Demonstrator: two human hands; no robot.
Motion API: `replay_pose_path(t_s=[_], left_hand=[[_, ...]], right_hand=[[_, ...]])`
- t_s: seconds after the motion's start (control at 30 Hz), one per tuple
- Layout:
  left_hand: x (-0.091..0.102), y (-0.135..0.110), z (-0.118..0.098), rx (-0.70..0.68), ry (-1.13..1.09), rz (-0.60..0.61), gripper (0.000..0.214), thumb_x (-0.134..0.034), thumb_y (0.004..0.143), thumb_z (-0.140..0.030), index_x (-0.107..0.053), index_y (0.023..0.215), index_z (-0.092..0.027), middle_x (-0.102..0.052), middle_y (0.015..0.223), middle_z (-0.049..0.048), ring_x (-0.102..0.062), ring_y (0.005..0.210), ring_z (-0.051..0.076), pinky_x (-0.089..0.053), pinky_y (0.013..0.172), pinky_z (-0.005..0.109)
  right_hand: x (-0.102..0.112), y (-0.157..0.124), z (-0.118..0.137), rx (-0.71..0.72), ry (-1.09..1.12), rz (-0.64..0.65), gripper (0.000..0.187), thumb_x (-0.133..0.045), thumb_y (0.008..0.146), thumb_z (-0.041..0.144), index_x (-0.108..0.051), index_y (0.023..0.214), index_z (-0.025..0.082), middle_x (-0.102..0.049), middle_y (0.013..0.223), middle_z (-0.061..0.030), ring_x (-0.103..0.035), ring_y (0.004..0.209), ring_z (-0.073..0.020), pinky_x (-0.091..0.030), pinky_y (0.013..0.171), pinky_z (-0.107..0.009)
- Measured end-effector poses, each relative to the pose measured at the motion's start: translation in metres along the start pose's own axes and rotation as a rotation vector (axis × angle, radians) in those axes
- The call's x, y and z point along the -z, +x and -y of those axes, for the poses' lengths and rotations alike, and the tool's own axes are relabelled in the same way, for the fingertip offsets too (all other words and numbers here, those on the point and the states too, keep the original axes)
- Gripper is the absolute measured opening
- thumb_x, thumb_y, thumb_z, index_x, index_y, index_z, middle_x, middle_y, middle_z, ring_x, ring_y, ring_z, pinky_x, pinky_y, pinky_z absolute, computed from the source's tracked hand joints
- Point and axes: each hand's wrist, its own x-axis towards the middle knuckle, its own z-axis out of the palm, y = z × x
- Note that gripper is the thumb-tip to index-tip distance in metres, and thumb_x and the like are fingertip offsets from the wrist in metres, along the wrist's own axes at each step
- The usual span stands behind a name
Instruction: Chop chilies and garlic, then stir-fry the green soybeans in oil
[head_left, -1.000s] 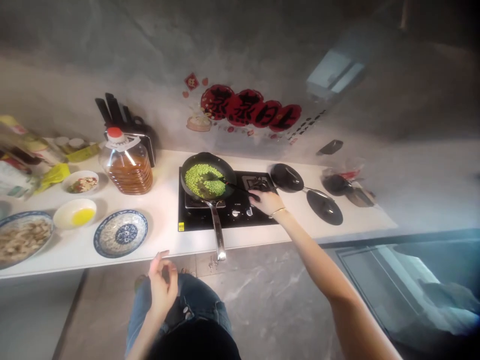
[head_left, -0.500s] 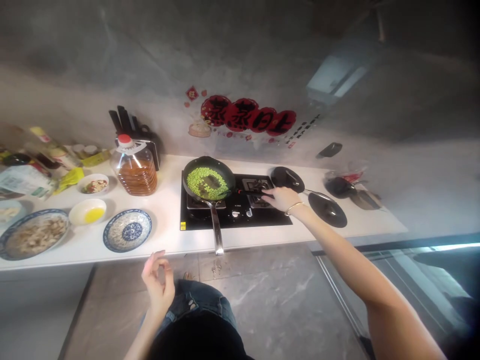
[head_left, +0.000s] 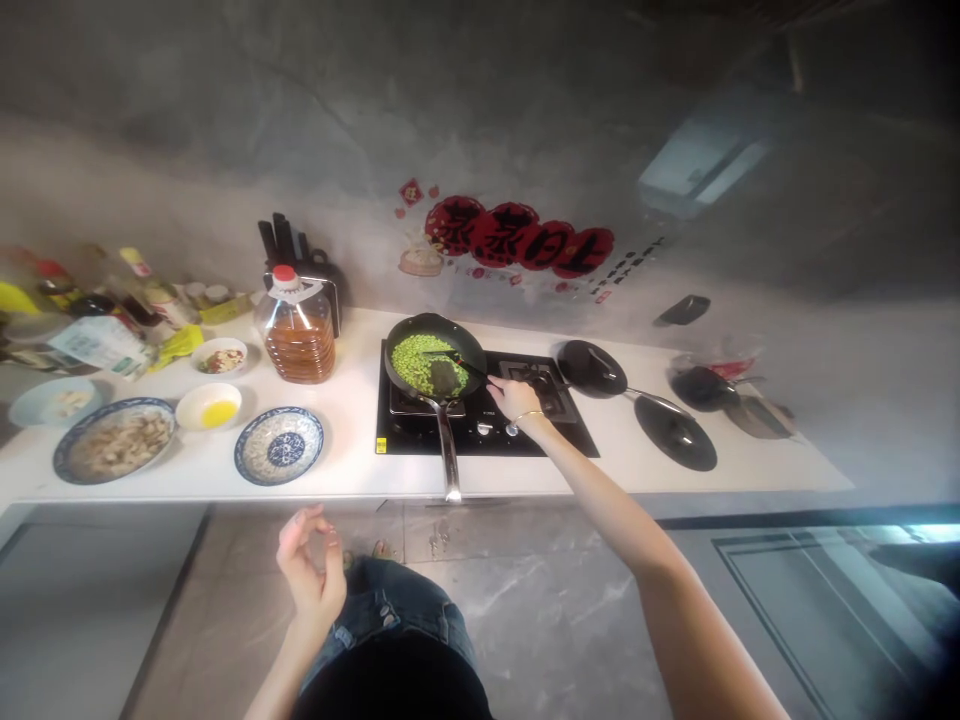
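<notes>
A black frying pan full of green beans sits on the left burner of the black hob. Its steel handle sticks out over the counter's front edge. My right hand is closed around the handle of a black spatula, whose blade rests among the beans. My left hand hangs in front of the counter, below its edge, with fingers loosely curled and nothing in it.
On the white counter left of the hob stand an oil jug, a knife block, a blue patterned bowl, a bowl of yellow liquid and a plate of sliced food. Black lids lie right of the hob.
My right hand has drawn back left toward the pan, and the spatula's blade now lies in the beans. The view shifted right. My left hand stays low.
</notes>
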Motion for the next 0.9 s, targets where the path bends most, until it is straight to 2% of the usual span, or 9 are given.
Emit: replay_pose_path(t_s=[0.13, 0.23, 0.3, 0.4, 0.5, 0.6, 0.73, 0.8, 0.9], left_hand=[[0.0, 0.0, -0.001, 0.003, 0.01, 0.02, 0.033, -0.06, 0.081, -0.015, -0.051, 0.112, -0.019, -0.061, 0.08, 0.0028, -0.063, 0.086, 0.021, -0.049, 0.085, 0.043], [-0.001, 0.0, -0.003, -0.01, 0.016, 0.016, 0.031, -0.06, 0.081, -0.014, -0.052, 0.111, -0.019, -0.06, 0.079, 0.0021, -0.063, 0.084, 0.021, -0.048, 0.086, 0.044], [-0.002, -0.001, -0.004, -0.019, 0.027, 0.016, 0.031, -0.059, 0.081, -0.014, -0.052, 0.11, -0.018, -0.06, 0.08, 0.0023, -0.062, 0.083, 0.02, -0.048, 0.086, 0.043], [-0.006, -0.002, -0.006, -0.033, 0.034, 0.018, 0.033, -0.059, 0.081, -0.015, -0.051, 0.114, -0.018, -0.059, 0.081, 0.0027, -0.062, 0.085, 0.021, -0.048, 0.086, 0.044], [-0.012, -0.003, -0.006, -0.031, 0.04, 0.03, 0.034, -0.058, 0.083, -0.016, -0.05, 0.116, -0.018, -0.059, 0.087, 0.0043, -0.061, 0.087, 0.02, -0.049, 0.086, 0.043], [-0.017, -0.003, -0.005, -0.06, 0.051, 0.062, 0.036, -0.057, 0.083, -0.016, -0.049, 0.119, -0.018, -0.058, 0.087, 0.0039, -0.061, 0.094, 0.021, -0.049, 0.089, 0.044], [-0.021, 0.0, -0.007, -0.1, 0.061, 0.103, 0.036, -0.055, 0.083, -0.012, -0.049, 0.119, -0.019, -0.057, 0.086, 0.0033, -0.06, 0.099, 0.021, -0.048, 0.09, 0.044], [-0.021, 0.001, -0.009, -0.11, 0.073, 0.108, 0.037, -0.055, 0.083, -0.011, -0.049, 0.119, -0.019, -0.057, 0.084, 0.0024, -0.06, 0.099, 0.022, -0.048, 0.09, 0.044], [-0.02, 0.002, -0.01, -0.12, 0.082, 0.097, 0.04, -0.055, 0.082, -0.01, -0.05, 0.121, -0.019, -0.056, 0.082, 0.0018, -0.06, 0.097, 0.022, -0.048, 0.088, 0.042]], right_hand=[[0.003, 0.021, 0.032, 0.134, -0.03, -0.02, 0.041, -0.04, 0.1, 0.035, -0.058, 0.137, 0.027, -0.071, 0.117, -0.0093, -0.069, 0.103, -0.0245, -0.053, 0.09, -0.035], [0.008, 0.022, 0.041, 0.214, -0.092, 0.011, 0.04, -0.042, 0.099, 0.034, -0.06, 0.135, 0.028, -0.071, 0.116, -0.0103, -0.069, 0.102, -0.0244, -0.053, 0.088, -0.035], [0.011, 0.015, 0.034, 0.236, -0.119, 0.033, 0.039, -0.043, 0.099, 0.034, -0.062, 0.133, 0.028, -0.071, 0.117, -0.0103, -0.068, 0.103, -0.0243, -0.053, 0.088, -0.035], [0.02, -0.001, 0.008, 0.22, -0.141, 0.032, 0.038, -0.044, 0.099, 0.033, -0.064, 0.13, 0.026, -0.071, 0.117, -0.0102, -0.069, 0.103, -0.0249, -0.053, 0.089, -0.036], [0.036, -0.014, -0.024, 0.188, -0.129, 0.009, 0.038, -0.045, 0.098, 0.034, -0.064, 0.13, 0.026, -0.072, 0.116, -0.0074, -0.07, 0.102, -0.0241, -0.052, 0.093, -0.035], [0.055, -0.022, -0.045, 0.16, -0.11, 0.029, 0.037, -0.048, 0.096, 0.034, -0.067, 0.127, 0.028, -0.071, 0.118, -0.0039, -0.069, 0.103, -0.0229, -0.051, 0.096, -0.033], [0.065, -0.026, -0.049, 0.161, -0.159, 0.142, 0.035, -0.049, 0.095, 0.035, -0.069, 0.123, 0.029, -0.07, 0.12, -0.003, -0.068, 0.107, -0.0247, -0.05, 0.097, -0.034], [0.058, -0.024, -0.043, 0.167, -0.184, 0.199, 0.038, -0.048, 0.095, 0.035, -0.065, 0.129, 0.029, -0.068, 0.124, -0.0047, -0.066, 0.11, -0.026, -0.05, 0.097, -0.036], [0.037, -0.018, -0.03, 0.123, -0.199, 0.275, 0.048, -0.043, 0.098, 0.034, -0.047, 0.145, 0.026, -0.067, 0.125, -0.0097, -0.066, 0.111, -0.0268, -0.052, 0.093, -0.037]])
